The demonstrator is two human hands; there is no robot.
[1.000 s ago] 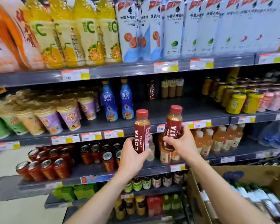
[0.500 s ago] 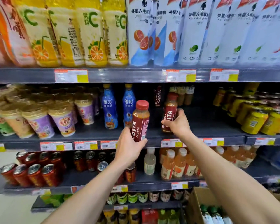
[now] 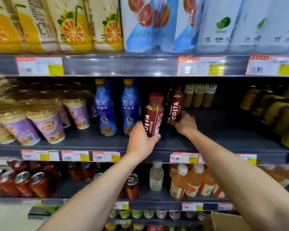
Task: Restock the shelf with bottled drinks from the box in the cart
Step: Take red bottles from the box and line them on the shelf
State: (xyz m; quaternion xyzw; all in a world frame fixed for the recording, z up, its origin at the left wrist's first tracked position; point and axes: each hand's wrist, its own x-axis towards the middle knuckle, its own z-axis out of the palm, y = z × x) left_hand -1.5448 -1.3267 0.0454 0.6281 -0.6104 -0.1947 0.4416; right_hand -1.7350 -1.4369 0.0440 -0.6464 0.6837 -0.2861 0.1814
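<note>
"So, where do the drinks sit?"

"Both just right of the blue plastic bottles with yellow caps (image 3: 131,105). My left grip (image 3: 141,140) wraps the base of a dark-red, red-capped Costa coffee bottle (image 3: 154,114), nearly upright, right beside the blue pair. My right grip (image 3: 184,121) clasps a second Costa bottle (image 3: 175,104) low down, further right and deeper on the dark grey metal shelf (image 3: 215,130)."

"Which lands first?"

"The right one, I judge; it's nearer the back. Fingers hide both bases, so I can't tell whether they touch the shelf. Only a corner of the brown cardboard box (image 3: 227,220) shows, far below-right of the blue pair."
</note>
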